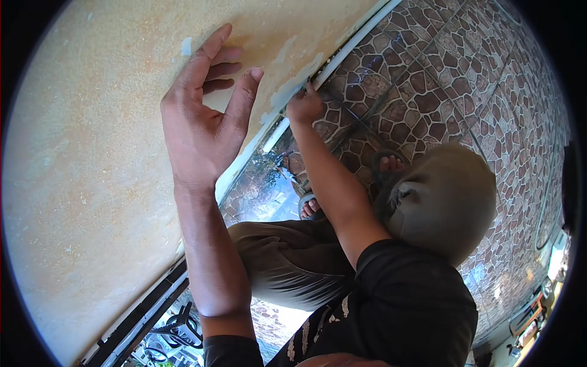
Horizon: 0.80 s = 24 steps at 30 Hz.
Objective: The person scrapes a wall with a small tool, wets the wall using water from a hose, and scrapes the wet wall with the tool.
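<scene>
My left hand (205, 116) is raised close over the yellowish wall (104, 140), open, fingers loosely bent and thumb apart, with nothing in it. Farther down, my right hand (305, 107) is closed at the wall's lower edge, where a white strip (362, 41) runs along the floor. Its fingers are curled at a gap in the strip, and I cannot tell what they grip. A shorter white piece (276, 135) of the strip shows on the near side of that hand. Pale, peeling patches (282, 95) mark the paint beside it.
Brown stone-patterned tiles (422, 92) cover the floor. My bent knees (449, 202) and sandalled feet (310, 207) are close to the wall. A glossy, reflecting surface (260, 189) lies below the wall edge. A dark rail (137, 321) and a black chair-like object (183, 330) show at lower left.
</scene>
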Motion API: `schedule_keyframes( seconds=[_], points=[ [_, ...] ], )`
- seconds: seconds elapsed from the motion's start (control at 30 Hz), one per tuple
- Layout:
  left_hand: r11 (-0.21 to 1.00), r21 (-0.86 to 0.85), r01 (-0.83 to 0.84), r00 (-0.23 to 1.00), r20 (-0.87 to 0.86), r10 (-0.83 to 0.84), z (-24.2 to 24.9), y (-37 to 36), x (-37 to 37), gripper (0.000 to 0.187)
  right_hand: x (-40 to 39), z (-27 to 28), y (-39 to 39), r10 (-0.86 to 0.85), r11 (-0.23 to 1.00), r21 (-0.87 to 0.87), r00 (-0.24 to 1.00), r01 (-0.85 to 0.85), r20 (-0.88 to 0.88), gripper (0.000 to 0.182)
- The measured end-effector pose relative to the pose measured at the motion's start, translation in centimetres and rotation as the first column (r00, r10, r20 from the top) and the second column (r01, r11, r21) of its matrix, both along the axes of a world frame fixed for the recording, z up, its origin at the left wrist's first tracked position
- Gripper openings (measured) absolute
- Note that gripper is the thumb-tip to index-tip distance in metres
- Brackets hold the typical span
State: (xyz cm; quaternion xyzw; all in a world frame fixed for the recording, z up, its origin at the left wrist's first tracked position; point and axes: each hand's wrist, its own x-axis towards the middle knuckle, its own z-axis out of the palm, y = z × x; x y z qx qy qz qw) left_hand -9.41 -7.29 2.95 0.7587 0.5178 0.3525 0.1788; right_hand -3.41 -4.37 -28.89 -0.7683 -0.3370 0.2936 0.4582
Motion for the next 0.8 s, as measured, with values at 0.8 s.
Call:
schedule_keyframes(
  seconds=[0.8],
  points=[
    [0.996, 0.057, -0.065, 0.998, 0.007, 0.065, 1.5, -3.2, -3.2, 0.050, -9.6, 0.5, -8.9, 0.021, 0.998, 0.064, 0.979, -0.008, -0.205, 0.052]
  ],
)
